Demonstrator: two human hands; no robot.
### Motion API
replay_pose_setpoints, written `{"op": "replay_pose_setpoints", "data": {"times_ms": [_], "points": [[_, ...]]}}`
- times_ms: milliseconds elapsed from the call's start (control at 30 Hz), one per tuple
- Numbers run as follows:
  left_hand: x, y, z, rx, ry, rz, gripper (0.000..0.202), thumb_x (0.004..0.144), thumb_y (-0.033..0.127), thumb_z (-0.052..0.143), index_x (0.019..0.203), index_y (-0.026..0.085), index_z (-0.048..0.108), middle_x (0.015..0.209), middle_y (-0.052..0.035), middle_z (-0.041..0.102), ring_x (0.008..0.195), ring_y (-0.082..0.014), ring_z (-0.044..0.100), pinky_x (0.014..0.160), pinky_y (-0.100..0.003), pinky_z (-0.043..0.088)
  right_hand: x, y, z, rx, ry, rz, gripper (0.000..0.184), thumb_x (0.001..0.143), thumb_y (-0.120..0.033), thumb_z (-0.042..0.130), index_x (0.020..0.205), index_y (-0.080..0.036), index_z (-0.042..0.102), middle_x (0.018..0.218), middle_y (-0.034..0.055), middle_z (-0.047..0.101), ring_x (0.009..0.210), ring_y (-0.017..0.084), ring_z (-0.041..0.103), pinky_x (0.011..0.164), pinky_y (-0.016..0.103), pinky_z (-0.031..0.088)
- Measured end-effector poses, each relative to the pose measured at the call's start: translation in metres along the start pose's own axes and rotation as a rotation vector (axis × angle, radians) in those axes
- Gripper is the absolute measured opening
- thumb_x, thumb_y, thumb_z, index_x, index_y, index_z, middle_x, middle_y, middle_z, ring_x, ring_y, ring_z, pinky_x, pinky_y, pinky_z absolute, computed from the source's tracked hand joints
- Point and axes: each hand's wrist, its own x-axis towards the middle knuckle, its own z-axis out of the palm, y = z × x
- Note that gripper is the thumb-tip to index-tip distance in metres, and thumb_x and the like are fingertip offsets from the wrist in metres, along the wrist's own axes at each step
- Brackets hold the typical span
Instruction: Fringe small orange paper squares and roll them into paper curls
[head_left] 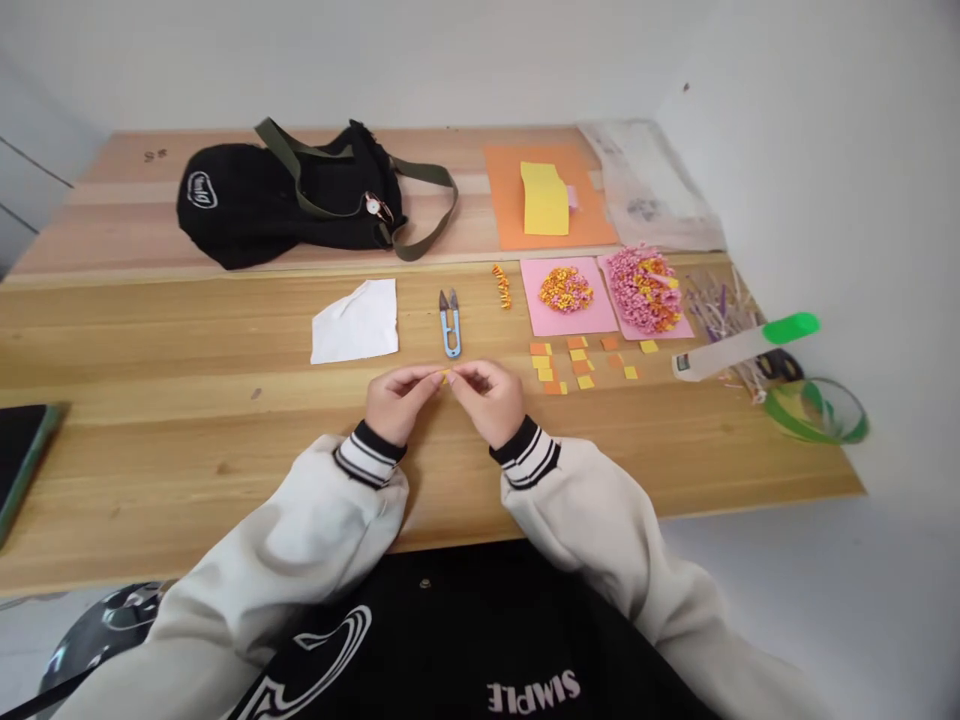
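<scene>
My left hand (pixel 396 402) and my right hand (pixel 491 400) meet at the fingertips above the wooden table. Between them they pinch a tiny yellow-orange paper piece (pixel 446 376), mostly covered by the fingers. Just beyond the fingertips lie blue-handled thread snips (pixel 451 328), blades pointing away. To the right of my right hand, several small orange and yellow paper squares (pixel 583 367) are laid out in rows. A short line of twisted orange pieces (pixel 502 287) lies farther back. Small orange and yellow pieces (pixel 566 290) are heaped on a pink sheet (pixel 536 322).
A pink-and-orange heap (pixel 643 287) stands farther right, near a clear tube with a green cap (pixel 791 328) and a green tape roll (pixel 799 425). White paper (pixel 356 325) lies left. Behind are a black bag (pixel 247 200), orange sheet (pixel 510 220), yellow paper (pixel 546 200) and plastic bag (pixel 660 190).
</scene>
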Motion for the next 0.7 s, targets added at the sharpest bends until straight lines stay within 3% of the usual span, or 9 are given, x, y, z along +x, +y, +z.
{"op": "replay_pose_setpoints", "data": {"times_ms": [333, 467, 700], "points": [[-0.005, 0.009, -0.006, 0.103, -0.056, 0.078, 0.006, 0.072, 0.02, 0.069, 0.075, 0.019, 0.073, 0.072, -0.003, 0.07, 0.068, -0.0122, 0.062, 0.064, -0.023, 0.051, -0.002, -0.006, -0.004, -0.201, -0.041, -0.223, 0.008, 0.078, -0.02, 0.057, 0.072, -0.019, 0.062, 0.067, 0.0024, 0.064, 0.061, 0.011, 0.056, 0.057, 0.025, 0.049], [-0.007, 0.012, -0.005, 0.104, -0.056, 0.145, 0.012, 0.072, 0.014, 0.067, 0.078, 0.022, 0.074, 0.073, -0.0022, 0.07, 0.067, -0.0121, 0.063, 0.062, -0.022, 0.052, -0.003, -0.007, -0.005, -0.206, -0.042, -0.292, 0.008, 0.077, -0.015, 0.059, 0.077, -0.022, 0.062, 0.07, 0.0029, 0.064, 0.065, 0.013, 0.059, 0.058, 0.027, 0.051], [-0.012, 0.014, -0.002, 0.002, 0.004, 0.042, 0.007, 0.072, 0.018, 0.07, 0.077, 0.021, 0.074, 0.076, -0.003, 0.072, 0.07, -0.0125, 0.065, 0.067, -0.023, 0.053, -0.004, -0.013, -0.009, -0.22, -0.078, -0.299, 0.013, 0.077, -0.012, 0.057, 0.083, -0.022, 0.062, 0.075, 0.0032, 0.064, 0.065, 0.013, 0.057, 0.058, 0.028, 0.049]]}}
